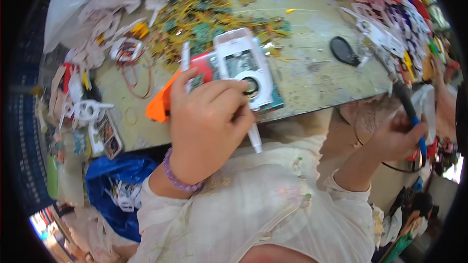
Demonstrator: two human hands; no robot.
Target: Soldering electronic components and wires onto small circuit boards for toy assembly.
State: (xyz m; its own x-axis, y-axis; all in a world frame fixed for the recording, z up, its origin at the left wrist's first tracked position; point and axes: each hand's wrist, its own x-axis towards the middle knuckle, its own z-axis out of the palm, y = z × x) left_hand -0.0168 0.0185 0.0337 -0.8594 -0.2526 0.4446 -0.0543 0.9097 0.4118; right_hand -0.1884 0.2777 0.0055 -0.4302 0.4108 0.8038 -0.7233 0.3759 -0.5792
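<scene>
Clasping the three-o'clock soldering iron (403, 95), your right grip (397, 139) is probably needing aim; left grip (207, 117), closure unclear, is seemingly steadying the white casing (263, 74).

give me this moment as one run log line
left hand: touching white casing | right hand: holding soldering iron, tip raised off casing | table: wired boards, black oval piece

Holding left hand (209, 109) over counter's (317, 68) front edge, back up, fingers bent; holding right hand (402, 137) out past front edge, near right end, fingers curled tight.
</scene>
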